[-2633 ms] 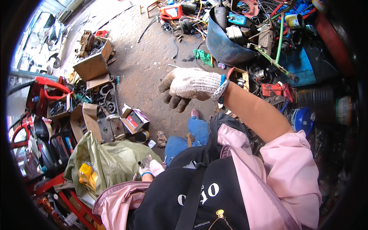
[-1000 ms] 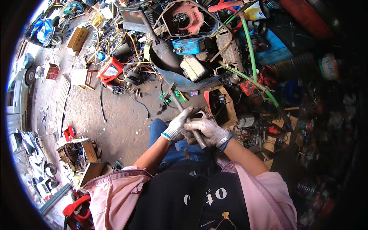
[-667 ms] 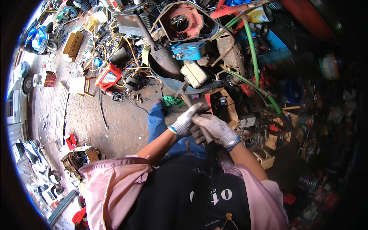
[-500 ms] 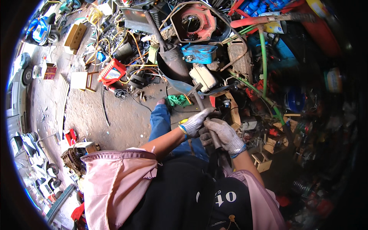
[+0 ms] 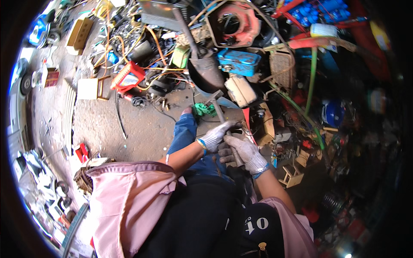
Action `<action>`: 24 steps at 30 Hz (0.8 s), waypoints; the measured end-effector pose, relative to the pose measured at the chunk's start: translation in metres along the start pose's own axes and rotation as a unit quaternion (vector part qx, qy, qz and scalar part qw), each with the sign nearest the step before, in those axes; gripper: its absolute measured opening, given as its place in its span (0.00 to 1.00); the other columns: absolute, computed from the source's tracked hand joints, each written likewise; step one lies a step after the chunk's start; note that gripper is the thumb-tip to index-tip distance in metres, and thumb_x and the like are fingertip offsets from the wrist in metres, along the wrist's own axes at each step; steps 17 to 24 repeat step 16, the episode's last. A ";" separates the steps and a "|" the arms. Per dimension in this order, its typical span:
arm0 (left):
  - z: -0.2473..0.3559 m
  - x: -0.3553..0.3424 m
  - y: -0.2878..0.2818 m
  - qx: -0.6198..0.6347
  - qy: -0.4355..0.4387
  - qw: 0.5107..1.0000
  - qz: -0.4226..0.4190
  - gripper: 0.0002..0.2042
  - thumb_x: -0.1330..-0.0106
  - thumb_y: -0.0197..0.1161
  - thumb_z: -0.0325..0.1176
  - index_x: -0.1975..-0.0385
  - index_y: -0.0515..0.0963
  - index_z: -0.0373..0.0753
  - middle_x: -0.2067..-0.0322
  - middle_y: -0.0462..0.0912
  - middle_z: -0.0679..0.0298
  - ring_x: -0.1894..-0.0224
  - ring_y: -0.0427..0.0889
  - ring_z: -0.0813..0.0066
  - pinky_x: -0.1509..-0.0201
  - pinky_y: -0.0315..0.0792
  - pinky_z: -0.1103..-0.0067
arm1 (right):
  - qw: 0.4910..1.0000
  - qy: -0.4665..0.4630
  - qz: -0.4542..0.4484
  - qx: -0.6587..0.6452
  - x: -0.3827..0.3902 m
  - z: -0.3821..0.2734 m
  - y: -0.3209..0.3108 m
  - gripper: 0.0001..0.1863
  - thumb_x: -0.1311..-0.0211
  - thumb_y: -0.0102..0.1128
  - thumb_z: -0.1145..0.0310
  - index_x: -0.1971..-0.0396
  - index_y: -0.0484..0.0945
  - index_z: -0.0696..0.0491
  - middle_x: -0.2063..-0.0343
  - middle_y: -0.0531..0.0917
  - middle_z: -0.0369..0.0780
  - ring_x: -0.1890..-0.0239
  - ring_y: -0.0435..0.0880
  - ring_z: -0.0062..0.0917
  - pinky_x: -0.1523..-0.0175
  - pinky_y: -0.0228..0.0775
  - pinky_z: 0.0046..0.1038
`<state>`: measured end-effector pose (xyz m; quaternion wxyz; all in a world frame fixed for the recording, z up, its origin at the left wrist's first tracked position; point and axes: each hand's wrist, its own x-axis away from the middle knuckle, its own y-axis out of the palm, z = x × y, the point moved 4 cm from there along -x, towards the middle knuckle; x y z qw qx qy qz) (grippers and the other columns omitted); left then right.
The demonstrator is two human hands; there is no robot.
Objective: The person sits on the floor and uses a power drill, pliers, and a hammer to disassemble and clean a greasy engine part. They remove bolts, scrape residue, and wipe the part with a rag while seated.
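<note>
A hammer point(image 5: 218, 112) with a narrow head and a long handle slants in front of my body, its head pointing away from me. My left hand point(image 5: 217, 135), in a whitish knit work glove, is closed round the middle of the handle. Lower down, my right hand point(image 5: 246, 152), in a dirtier matching glove, is wrapped round the handle near its butt end. Just beyond the hammer head lies a blue curved metal piece point(image 5: 226, 102). On the floor left of the head is a crumpled green cloth point(image 5: 204, 109), beside my shoe.
A heap of parts rises ahead: a shovel point(image 5: 206, 69), a blue metal box point(image 5: 238, 62), a cream-coloured box point(image 5: 241, 90) and a red housing point(image 5: 234, 26). Left are a red-framed lamp point(image 5: 129, 77) and a small stool point(image 5: 89, 88). Green tubing point(image 5: 312, 81) and dark clutter fill the right.
The view has turned a little, so the heap appears farther right. Both hands keep their hold on the hammer and have shifted slightly left in the picture.
</note>
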<state>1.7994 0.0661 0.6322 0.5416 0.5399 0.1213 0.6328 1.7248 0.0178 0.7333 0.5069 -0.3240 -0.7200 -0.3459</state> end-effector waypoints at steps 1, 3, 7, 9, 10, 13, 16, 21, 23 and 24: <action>0.001 0.001 -0.005 -0.049 0.025 0.998 0.015 0.21 0.23 0.47 0.43 0.36 0.72 0.40 0.42 0.78 0.60 0.43 0.77 0.72 0.38 0.72 0.74 | 1.000 -0.009 0.005 0.001 -0.002 0.000 0.003 0.12 0.29 0.57 0.61 0.55 0.75 0.54 0.69 0.84 0.41 0.71 0.87 0.29 0.72 0.84 0.35; -0.004 -0.003 -0.011 0.057 -0.028 0.998 0.012 0.20 0.23 0.48 0.37 0.36 0.71 0.37 0.39 0.75 0.58 0.38 0.74 0.72 0.33 0.68 0.74 | 1.000 0.004 -0.007 0.007 -0.002 0.000 0.005 0.13 0.29 0.57 0.60 0.56 0.76 0.54 0.70 0.84 0.41 0.73 0.86 0.30 0.73 0.83 0.35; -0.007 0.003 -0.014 -0.020 0.019 0.999 0.025 0.22 0.23 0.51 0.45 0.39 0.75 0.38 0.44 0.80 0.60 0.47 0.80 0.74 0.41 0.73 0.76 | 1.000 0.016 -0.007 0.011 -0.006 0.001 0.008 0.15 0.30 0.58 0.66 0.50 0.74 0.59 0.66 0.83 0.44 0.69 0.87 0.32 0.70 0.86 0.32; -0.013 0.007 -0.013 0.092 -0.046 0.994 0.044 0.24 0.24 0.52 0.49 0.39 0.75 0.38 0.44 0.81 0.58 0.48 0.80 0.72 0.44 0.75 0.76 | 0.999 0.015 -0.014 0.029 -0.008 0.003 0.009 0.14 0.30 0.58 0.66 0.50 0.74 0.58 0.64 0.83 0.43 0.68 0.87 0.31 0.70 0.86 0.32; -0.016 0.010 -0.013 0.107 -0.064 0.990 0.058 0.24 0.25 0.52 0.50 0.39 0.75 0.38 0.45 0.81 0.58 0.48 0.80 0.72 0.43 0.75 0.76 | 0.999 0.013 -0.012 0.037 -0.010 0.005 0.010 0.14 0.30 0.58 0.66 0.50 0.74 0.58 0.64 0.83 0.43 0.68 0.87 0.31 0.70 0.86 0.32; -0.022 0.011 -0.015 0.164 -0.074 0.982 0.051 0.26 0.27 0.55 0.52 0.40 0.76 0.39 0.47 0.81 0.59 0.49 0.80 0.72 0.42 0.74 0.76 | 0.998 0.023 -0.012 0.052 -0.014 0.008 0.016 0.15 0.30 0.57 0.65 0.50 0.73 0.57 0.64 0.83 0.43 0.68 0.87 0.31 0.70 0.86 0.33; -0.037 0.007 -0.028 0.151 -0.083 0.982 0.073 0.25 0.27 0.56 0.50 0.39 0.75 0.40 0.48 0.82 0.61 0.50 0.81 0.72 0.42 0.74 0.76 | 0.997 0.046 -0.022 0.055 -0.018 0.012 0.021 0.15 0.30 0.58 0.64 0.49 0.73 0.57 0.64 0.83 0.43 0.67 0.87 0.31 0.70 0.86 0.34; -0.037 0.007 -0.028 0.151 -0.083 0.982 0.073 0.25 0.27 0.56 0.50 0.39 0.75 0.40 0.48 0.82 0.61 0.50 0.81 0.72 0.42 0.74 0.76 | 0.997 0.046 -0.022 0.055 -0.018 0.012 0.021 0.15 0.30 0.58 0.64 0.49 0.73 0.57 0.64 0.83 0.43 0.67 0.87 0.31 0.70 0.86 0.34; -0.037 0.007 -0.028 0.151 -0.083 0.982 0.073 0.25 0.27 0.56 0.50 0.39 0.75 0.40 0.48 0.82 0.61 0.50 0.81 0.72 0.42 0.74 0.76 | 0.997 0.046 -0.022 0.055 -0.018 0.012 0.021 0.15 0.30 0.58 0.64 0.49 0.73 0.57 0.64 0.83 0.43 0.67 0.87 0.31 0.70 0.86 0.34; -0.037 0.007 -0.028 0.151 -0.083 0.982 0.073 0.25 0.27 0.56 0.50 0.39 0.75 0.40 0.48 0.82 0.61 0.50 0.81 0.72 0.42 0.74 0.76 | 0.997 0.046 -0.022 0.055 -0.018 0.012 0.021 0.15 0.30 0.58 0.64 0.49 0.73 0.57 0.64 0.83 0.43 0.67 0.87 0.31 0.70 0.86 0.34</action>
